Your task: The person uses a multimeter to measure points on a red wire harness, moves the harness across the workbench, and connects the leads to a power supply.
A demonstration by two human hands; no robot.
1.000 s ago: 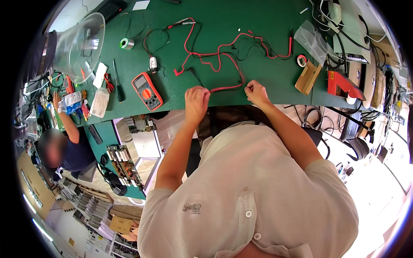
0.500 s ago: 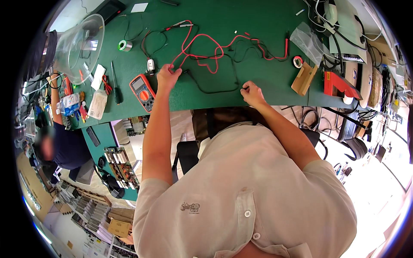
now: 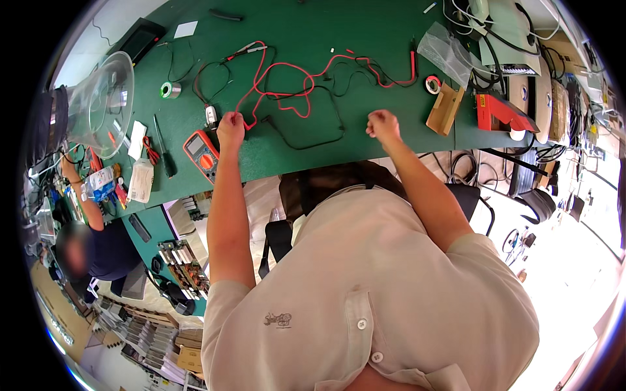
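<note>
the red lead point(image 3: 290, 64), pinched by the left hand point(image 3: 231, 133), winds forward and rightward on the desk point(image 3: 365, 26), apart from the curled right hand point(image 3: 383, 125)

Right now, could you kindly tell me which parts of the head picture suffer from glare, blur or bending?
In the head view, the floor at lower right is washed out nearly white, and the co-worker's head is blurred, while the left hand and right hand look fairly clear; the same head view bends the near edge of the green bench.
</note>
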